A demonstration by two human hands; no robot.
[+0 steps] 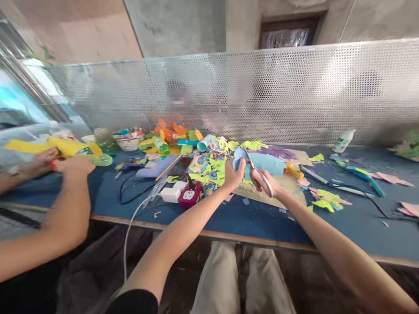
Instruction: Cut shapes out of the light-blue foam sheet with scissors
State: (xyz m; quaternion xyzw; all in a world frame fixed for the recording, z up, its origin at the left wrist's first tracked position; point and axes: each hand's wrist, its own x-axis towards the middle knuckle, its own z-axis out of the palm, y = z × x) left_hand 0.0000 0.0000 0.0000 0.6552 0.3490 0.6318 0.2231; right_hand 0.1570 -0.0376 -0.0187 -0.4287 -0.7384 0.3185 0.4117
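My left hand (233,174) pinches a piece of light blue paper (240,156) above the table. In my right hand (264,182) is a pair of scissors (251,163), the fingers closed through its white handle. The scissor blades point up and away from me, right against the edge of the blue paper. Beneath and behind my hands lie a larger light blue sheet (266,163) and a piece of brown cardboard (288,192). Cut scraps of yellow-green paper (212,168) are heaped just left of the blue sheet.
A co-worker's hands (73,165) hold yellow paper (65,147) at the left. Nearby are a magenta box (190,195) with a white cord, green bottles (161,146), a tub (130,140), a white glue bottle (343,141) and a glue gun (358,174). A perforated metal panel (235,96) borders the table's back.
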